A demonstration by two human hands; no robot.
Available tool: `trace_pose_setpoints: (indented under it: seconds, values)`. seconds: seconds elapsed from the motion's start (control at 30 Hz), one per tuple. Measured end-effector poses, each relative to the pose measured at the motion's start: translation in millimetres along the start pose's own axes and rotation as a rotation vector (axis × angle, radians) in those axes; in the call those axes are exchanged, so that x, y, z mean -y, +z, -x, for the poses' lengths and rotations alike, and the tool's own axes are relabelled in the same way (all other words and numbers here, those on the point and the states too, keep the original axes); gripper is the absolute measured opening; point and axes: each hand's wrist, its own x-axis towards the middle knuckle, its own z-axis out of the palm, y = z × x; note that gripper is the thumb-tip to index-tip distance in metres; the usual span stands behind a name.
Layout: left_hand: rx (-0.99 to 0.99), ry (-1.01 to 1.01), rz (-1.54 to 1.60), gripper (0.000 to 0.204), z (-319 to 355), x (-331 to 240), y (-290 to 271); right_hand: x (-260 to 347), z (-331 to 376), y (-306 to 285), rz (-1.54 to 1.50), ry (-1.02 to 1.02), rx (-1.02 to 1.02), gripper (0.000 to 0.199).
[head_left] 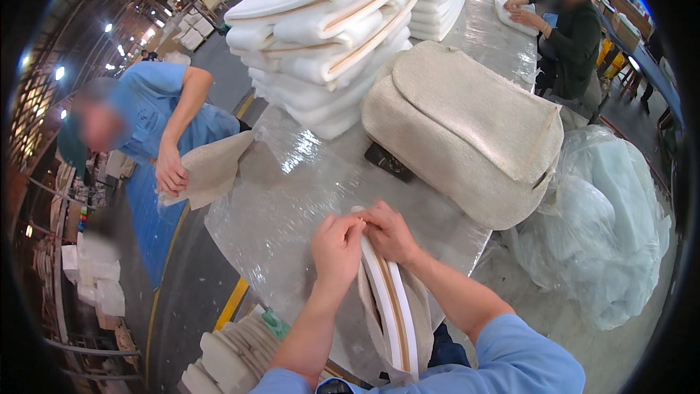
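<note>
Lower center: left hand point(337, 252), right hand point(392, 235) both pinching upper end of beige cover point(421, 298); white-tan pad point(394, 299) inside.

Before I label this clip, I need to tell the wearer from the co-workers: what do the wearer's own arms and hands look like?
The left hand and right hand are both ungloved, with no watch that I can see on either wrist. The forearms are bare below short light-blue sleeves.
</note>
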Motion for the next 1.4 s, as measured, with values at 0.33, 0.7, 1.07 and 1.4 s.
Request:
trace_pose_setpoints:
  seconds: [0.33, 0.7, 1.07, 1.4]
  values:
    - [0.493, -0.537, 0.795, 0.044, -53.6, 92.8, 17.4, 2.5, 16.5, 34.5, -0.142, 0.06, -0.081, 0.017]
    - [0.534, -0.446, 0.779, 0.034, -24.8, 97.9, 36.9, 8.4, 28.6, 26.1, -0.219, 0.07, -0.044, 0.012]
    - [0.33, -0.428, 0.994, 0.047, 0.7, 114.2, 43.6, -1.8, 20.5, 22.3, -0.37, 0.044, 0.003, 0.022]
    - [0.331, -0.435, 0.977, 0.047, -22.0, 147.6, 52.1, -45.7, -124.3, 34.9, -0.498, 0.39, 0.109, 0.063]
